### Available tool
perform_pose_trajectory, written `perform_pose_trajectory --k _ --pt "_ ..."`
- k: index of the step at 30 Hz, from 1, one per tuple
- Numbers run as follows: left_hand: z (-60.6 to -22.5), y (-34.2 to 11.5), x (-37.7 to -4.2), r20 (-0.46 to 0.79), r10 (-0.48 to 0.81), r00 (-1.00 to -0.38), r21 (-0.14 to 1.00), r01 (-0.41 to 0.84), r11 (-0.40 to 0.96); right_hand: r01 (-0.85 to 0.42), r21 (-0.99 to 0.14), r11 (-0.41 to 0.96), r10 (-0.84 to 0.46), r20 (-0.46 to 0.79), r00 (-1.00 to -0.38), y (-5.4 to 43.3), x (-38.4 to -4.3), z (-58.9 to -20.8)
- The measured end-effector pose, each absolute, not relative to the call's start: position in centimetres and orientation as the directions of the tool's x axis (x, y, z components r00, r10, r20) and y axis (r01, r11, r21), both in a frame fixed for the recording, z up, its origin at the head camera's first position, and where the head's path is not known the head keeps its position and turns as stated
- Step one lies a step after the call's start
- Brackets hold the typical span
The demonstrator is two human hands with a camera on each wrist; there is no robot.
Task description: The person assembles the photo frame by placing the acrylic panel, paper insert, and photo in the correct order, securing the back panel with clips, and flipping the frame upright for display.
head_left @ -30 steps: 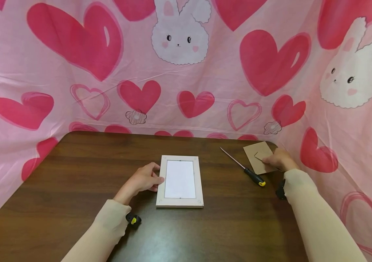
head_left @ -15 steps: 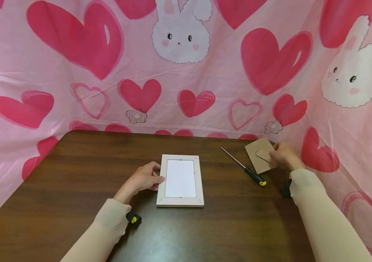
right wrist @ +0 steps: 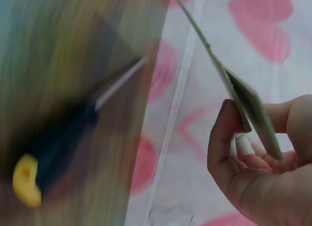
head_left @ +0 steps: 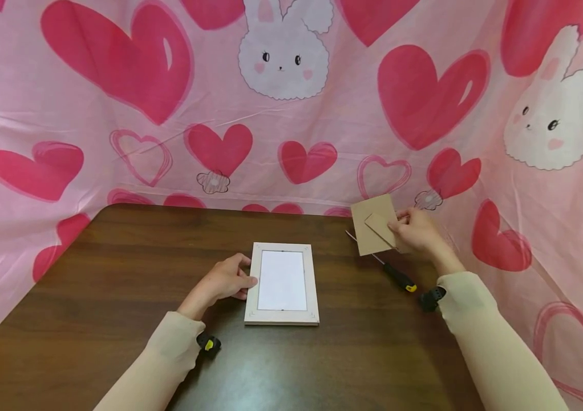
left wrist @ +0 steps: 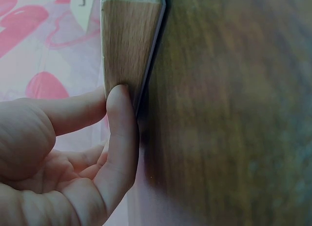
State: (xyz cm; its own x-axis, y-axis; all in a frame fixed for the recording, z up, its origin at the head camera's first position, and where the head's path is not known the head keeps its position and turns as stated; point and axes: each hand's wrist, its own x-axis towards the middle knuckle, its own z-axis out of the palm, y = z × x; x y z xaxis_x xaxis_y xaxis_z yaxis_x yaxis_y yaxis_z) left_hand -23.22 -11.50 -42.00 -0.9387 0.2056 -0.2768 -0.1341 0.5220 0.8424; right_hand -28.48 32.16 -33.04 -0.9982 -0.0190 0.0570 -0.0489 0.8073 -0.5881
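Note:
A white picture frame [head_left: 249,288] with a blank white middle lies face up on the table. My left hand [head_left: 225,279] holds its left edge, thumb on the upper face. In the left wrist view, the index finger presses the frame's bare wooden side [left wrist: 130,45]. Off the table at the right, my right hand [head_left: 417,231] pinches a brown frame backing board [head_left: 365,242]. A hinged stand flap tilts out from the board, as the right wrist view of the backing board [right wrist: 207,48] shows. A screwdriver [head_left: 398,277] lies below, its shaft partly hidden by the board.
The dark wooden table [head_left: 117,297] runs back to a pink curtain [head_left: 317,120] printed with hearts and rabbits, which also closes in both sides. Nearest the right arm is the screwdriver's black and yellow handle.
My right hand has lifted the backing board off the table and carried it left, over the screwdriver's shaft. The left hand and picture frame have stayed in place.

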Motion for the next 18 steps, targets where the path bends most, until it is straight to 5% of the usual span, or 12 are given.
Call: perform_pose_trajectory --k 18 --pt "-42.0 -11.5 -23.3 -0.283 0.203 -0.938 0.842 -0.141 0.520 -0.053 -0.862 0.504 -0.116 -0.007 -0.993 20.8 -25.0 -36.7"
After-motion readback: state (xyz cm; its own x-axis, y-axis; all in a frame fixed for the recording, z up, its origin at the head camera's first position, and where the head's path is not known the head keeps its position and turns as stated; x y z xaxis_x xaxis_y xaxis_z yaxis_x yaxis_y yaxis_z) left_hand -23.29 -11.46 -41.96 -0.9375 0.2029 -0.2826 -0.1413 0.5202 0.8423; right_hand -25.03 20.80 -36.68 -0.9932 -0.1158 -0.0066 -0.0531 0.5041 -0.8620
